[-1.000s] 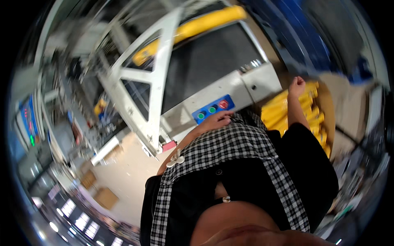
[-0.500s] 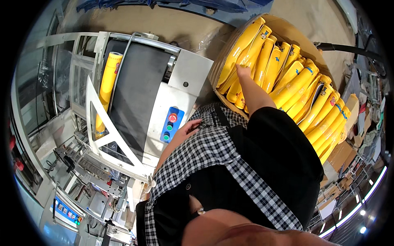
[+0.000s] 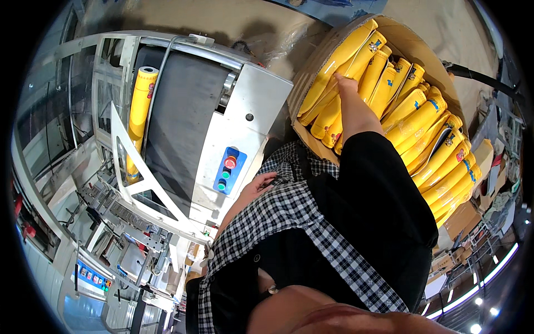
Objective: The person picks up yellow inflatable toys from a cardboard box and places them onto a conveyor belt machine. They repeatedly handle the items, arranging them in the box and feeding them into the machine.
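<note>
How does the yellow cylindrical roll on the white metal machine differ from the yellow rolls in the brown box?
The yellow cylindrical roll lies alone on the white metal machine, while the yellow rolls are packed side by side in the brown cardboard box. The machine's roll shows a round end; several boxed rolls look flattened. The right hand touches the boxed rolls; the machine's roll is untouched. Both are yellow with coloured printing.

Carries 1 yellow roll [image 3: 140, 106] along L edge of dk grey machine belt [image 3: 183, 111]; holds many yellow packs [image 3: 409, 125], side by side, in open cardboard box [image 3: 425, 47], R.
</note>
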A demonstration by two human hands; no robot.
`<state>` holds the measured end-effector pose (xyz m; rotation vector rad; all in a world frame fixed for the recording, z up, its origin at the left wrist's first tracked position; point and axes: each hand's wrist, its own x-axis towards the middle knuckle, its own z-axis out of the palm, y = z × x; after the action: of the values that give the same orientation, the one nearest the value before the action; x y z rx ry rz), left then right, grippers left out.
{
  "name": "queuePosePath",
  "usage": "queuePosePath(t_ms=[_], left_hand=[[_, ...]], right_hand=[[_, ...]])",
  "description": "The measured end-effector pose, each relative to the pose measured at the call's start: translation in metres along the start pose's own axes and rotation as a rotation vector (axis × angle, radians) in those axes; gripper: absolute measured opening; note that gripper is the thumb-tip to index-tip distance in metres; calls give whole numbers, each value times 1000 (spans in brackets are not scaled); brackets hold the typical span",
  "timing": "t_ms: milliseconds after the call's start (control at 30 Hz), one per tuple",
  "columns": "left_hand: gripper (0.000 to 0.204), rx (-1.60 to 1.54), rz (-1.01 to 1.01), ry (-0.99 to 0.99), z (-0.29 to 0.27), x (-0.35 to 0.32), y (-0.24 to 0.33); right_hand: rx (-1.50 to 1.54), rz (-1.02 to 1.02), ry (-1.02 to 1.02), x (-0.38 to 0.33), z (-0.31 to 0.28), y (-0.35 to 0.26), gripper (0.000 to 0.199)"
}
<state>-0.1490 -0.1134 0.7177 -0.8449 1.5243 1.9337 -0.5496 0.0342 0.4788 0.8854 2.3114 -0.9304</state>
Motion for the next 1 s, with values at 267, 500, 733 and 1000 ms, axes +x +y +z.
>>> queuePosePath(t_ms=[267, 500, 733, 1000], left_hand=[[45, -12, 87, -48, -13, 18, -6], [82, 528, 545, 278, -10, 19, 54], [109, 574, 716, 426, -23, -26, 121], [100, 85, 597, 264, -94, -60, 52]], right_hand=[[103, -370, -50, -60, -75, 20, 75], [546, -878, -192, -157, -198, -20, 50], [623, -1095, -531, -320, -136, -76, 46], [-318, -2156, -139, -354, -94, -94, 87]])
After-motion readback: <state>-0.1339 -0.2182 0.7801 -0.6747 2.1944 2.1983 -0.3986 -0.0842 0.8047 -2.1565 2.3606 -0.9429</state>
